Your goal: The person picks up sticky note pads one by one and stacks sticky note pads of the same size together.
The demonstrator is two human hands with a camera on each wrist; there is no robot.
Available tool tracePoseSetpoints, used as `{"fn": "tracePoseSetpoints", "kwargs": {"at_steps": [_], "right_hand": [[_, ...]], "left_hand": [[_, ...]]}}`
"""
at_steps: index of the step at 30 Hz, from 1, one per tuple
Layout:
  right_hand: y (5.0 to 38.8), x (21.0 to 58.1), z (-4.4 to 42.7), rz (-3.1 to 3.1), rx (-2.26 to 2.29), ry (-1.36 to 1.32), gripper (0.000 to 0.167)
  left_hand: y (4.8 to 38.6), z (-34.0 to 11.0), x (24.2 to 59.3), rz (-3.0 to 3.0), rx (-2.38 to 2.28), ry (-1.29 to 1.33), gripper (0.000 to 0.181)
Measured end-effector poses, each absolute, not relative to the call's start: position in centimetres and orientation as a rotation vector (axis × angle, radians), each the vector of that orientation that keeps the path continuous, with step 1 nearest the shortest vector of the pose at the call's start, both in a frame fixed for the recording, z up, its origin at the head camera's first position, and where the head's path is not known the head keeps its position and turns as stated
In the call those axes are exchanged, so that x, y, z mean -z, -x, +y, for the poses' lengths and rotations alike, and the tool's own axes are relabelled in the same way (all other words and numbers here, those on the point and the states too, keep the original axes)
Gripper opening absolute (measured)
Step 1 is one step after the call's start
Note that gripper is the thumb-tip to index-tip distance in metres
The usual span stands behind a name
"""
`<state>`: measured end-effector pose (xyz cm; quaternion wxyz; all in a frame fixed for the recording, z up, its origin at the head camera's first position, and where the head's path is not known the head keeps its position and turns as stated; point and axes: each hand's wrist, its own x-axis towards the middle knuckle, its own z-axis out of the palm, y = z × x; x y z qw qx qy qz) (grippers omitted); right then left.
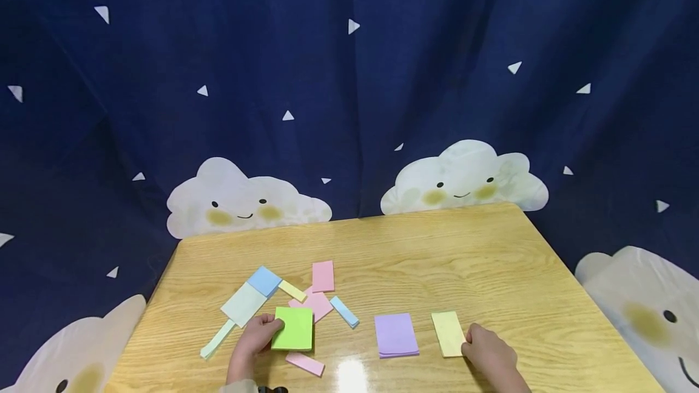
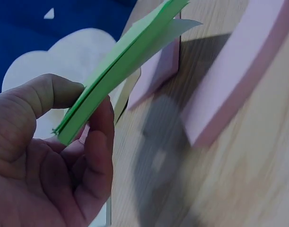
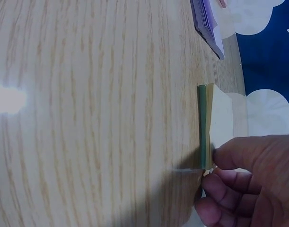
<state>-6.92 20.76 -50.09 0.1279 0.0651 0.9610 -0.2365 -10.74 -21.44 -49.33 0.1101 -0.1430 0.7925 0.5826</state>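
Left hand (image 1: 256, 335) pinches green pad (image 1: 295, 329) by its left edge, thumb on top; pad raised off table (image 1: 426, 259), pink strip (image 1: 305, 364) just nearside. Right hand (image 1: 491, 352) pinches yellow pad (image 1: 447, 335) at near right corner. Purple pad (image 1: 395, 333) lies between, apart from both; wood shows either side, and from right hand to table's right edge.

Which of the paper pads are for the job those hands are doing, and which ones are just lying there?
Seem part of the job:
green pad, held by the left hand
pale yellow pad, held by the right hand

Seem just lying about:
purple pad
pink square pad
pink rectangular pad
pink strip
light blue strip
blue pad
yellow strip
pale green pad
pale green strip
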Motion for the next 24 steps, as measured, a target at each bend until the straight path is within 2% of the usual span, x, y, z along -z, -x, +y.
{"fn": "tracePoseSetpoints", "kwargs": {"at_steps": [8,16,24], "right_hand": [[6.8,49.8,20.6,2.812,0.71,-0.162,0.005],[6.8,49.7,20.5,2.795,0.693,-0.173,0.006],[6.9,49.9,20.6,2.801,0.665,-0.184,0.007]], "left_hand": [[11.3,-19.5,49.6,2.282,-1.778,0.342,0.022],[11.4,-17.8,49.4,2.186,-1.873,0.291,0.031],[11.0,-15.8,49.5,2.253,-1.822,0.236,0.029]]}}
